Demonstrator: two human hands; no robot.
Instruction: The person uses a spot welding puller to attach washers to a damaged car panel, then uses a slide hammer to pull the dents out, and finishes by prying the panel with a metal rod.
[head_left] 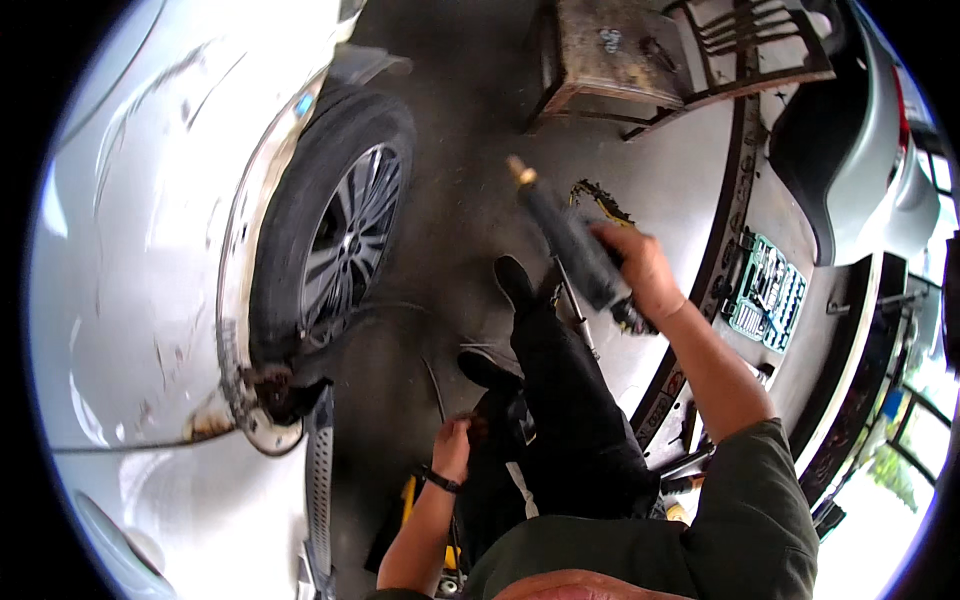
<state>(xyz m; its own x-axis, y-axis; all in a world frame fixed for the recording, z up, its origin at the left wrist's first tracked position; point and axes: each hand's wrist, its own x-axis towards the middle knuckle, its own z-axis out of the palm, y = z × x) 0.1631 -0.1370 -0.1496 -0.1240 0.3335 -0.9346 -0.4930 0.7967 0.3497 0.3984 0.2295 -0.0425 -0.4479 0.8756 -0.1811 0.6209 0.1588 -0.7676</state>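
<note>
My right hand [637, 262] grips a black cylindrical tool [565, 235] with a brass-coloured tip, raised above my legs and angled toward the upper left. My left hand [452, 440] is low beside my dark trouser leg, fingers curled; what they hold, if anything, is hidden. To the left is a white car [140, 250] with scuffed bodywork, a wheel [350, 230] and a rusty, broken patch [270, 385] at the lower rear edge of the wheel arch.
A worn wooden chair [620, 55] stands at the top. A yellow-and-black object [600, 197] lies beyond my feet. On the right are an open socket set [765, 295] and a loose silver bumper [865, 160]. A hose [435, 390] crosses the floor.
</note>
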